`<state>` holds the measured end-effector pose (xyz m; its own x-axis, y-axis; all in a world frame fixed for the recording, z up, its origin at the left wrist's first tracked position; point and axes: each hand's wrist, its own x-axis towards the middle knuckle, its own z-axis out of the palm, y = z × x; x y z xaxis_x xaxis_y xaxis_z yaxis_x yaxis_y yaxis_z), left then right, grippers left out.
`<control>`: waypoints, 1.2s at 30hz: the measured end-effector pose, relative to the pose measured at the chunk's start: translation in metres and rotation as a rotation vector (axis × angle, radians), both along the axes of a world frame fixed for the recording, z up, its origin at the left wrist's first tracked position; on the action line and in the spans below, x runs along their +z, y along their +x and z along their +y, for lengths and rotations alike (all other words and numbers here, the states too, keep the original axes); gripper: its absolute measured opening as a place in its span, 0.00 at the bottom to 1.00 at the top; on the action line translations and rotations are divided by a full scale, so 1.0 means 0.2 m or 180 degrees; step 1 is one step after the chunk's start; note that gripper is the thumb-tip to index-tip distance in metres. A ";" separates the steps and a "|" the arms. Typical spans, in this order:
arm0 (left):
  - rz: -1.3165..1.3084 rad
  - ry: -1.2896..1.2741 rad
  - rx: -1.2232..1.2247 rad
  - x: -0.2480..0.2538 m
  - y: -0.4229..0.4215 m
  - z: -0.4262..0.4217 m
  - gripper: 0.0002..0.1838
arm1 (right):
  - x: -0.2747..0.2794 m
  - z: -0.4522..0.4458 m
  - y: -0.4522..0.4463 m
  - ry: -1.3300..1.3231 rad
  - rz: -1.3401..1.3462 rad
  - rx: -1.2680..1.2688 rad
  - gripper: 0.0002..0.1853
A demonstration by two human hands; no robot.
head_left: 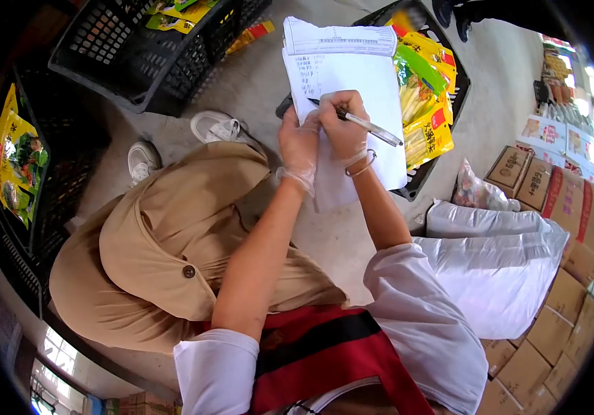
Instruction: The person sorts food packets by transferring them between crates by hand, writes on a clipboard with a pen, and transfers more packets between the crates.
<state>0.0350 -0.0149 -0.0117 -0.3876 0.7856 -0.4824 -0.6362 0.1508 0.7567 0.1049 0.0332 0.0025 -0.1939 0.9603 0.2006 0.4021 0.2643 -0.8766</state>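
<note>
My right hand (345,130), in a clear plastic glove, grips a pen (378,131) with its tip on the paper, beside several handwritten lines. The sheets of paper (366,76) have a folded-over printed page at the top. My left hand (298,144), also gloved, is closed on the left edge of the sheets, close against my right hand. A dark object (284,106), partly hidden, sticks out beside the left hand. Behind the sheets, a black crate (418,181) holds yellow and green food packets (428,135).
Another black crate (152,97) with yellow packets stands at upper left, and a third crate (69,180) at far left. On the right are silvery-white sacks (490,256), a clear bag (480,188) and stacked cardboard boxes (532,360). A person's dark shoes (452,17) show at the top.
</note>
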 end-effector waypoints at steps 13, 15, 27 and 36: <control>-0.0035 0.0082 0.0146 -0.05 0.00 0.00 0.14 | 0.01 -0.02 -0.01 -0.0211 0.0310 -0.0149 0.06; 0.0096 0.0085 0.0094 -0.06 0.02 0.00 0.13 | 0.01 -0.01 -0.01 -0.0116 0.0426 -0.0085 0.05; 0.1022 0.0029 0.0137 -0.17 0.07 0.01 0.22 | -0.11 0.03 0.06 0.0086 0.0260 -0.0029 0.01; 0.0490 0.0011 -0.0084 -0.05 0.01 0.01 0.26 | -0.05 0.01 -0.01 -0.0279 0.0520 -0.0142 0.04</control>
